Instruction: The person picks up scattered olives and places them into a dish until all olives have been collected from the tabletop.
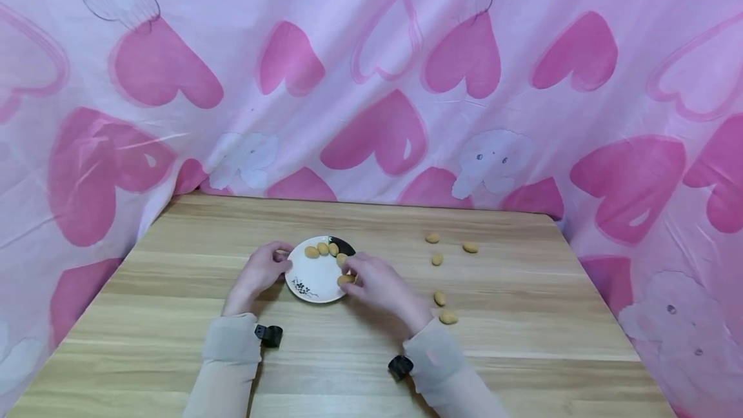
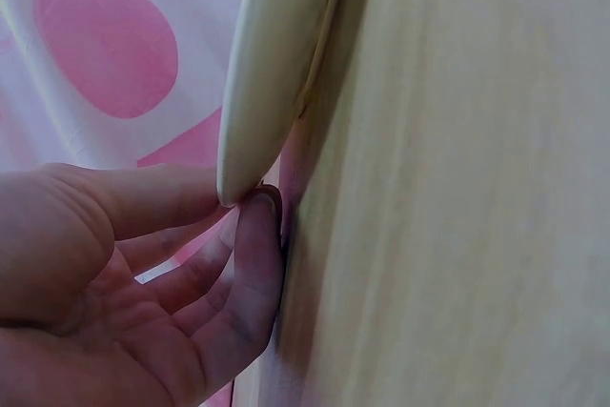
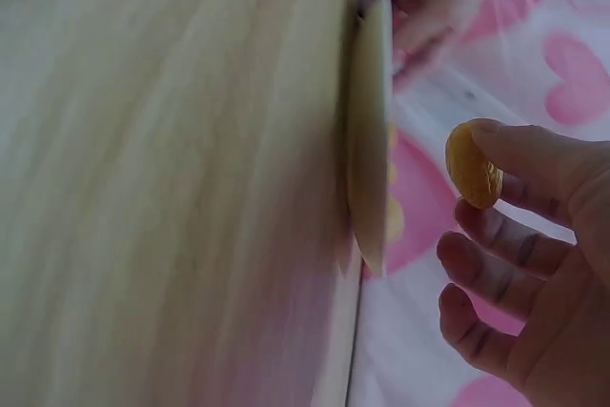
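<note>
A white plate with a dark patch and a small floral print rests on the table. My left hand pinches its left rim; in the left wrist view the thumb lies on the rim and fingers curl under it. My right hand is over the plate's right edge. Its thumb and a finger pinch a wrinkled yellow-brown oval piece, nut-like or dried-fruit-like, held above the plate. Several similar oval pieces lie along the plate's far and right side.
More oval pieces lie loose on the wooden table to the right: one group farther back, two pieces nearer. A pink heart-patterned cloth hangs behind the table. Each wrist carries a black camera.
</note>
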`<action>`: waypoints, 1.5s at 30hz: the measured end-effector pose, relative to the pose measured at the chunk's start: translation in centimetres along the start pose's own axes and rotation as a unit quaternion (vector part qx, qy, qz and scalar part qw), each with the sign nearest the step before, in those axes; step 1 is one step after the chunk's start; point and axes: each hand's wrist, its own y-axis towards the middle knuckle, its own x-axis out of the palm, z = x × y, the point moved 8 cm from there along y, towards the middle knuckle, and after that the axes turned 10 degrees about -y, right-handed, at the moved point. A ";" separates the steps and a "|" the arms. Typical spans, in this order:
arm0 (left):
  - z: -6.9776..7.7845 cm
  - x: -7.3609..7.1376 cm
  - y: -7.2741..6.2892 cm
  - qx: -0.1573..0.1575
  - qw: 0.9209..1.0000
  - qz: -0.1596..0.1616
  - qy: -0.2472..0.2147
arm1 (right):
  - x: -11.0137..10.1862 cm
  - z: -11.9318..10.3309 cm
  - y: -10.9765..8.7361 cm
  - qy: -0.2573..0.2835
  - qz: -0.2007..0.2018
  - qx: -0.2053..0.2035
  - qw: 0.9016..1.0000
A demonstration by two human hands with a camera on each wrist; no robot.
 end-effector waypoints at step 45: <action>-0.1 0.1 0.1 0.012 1.000 -0.002 -0.015 | 3.9 -3.2 9.4 -0.179 -0.055 -0.049 0.981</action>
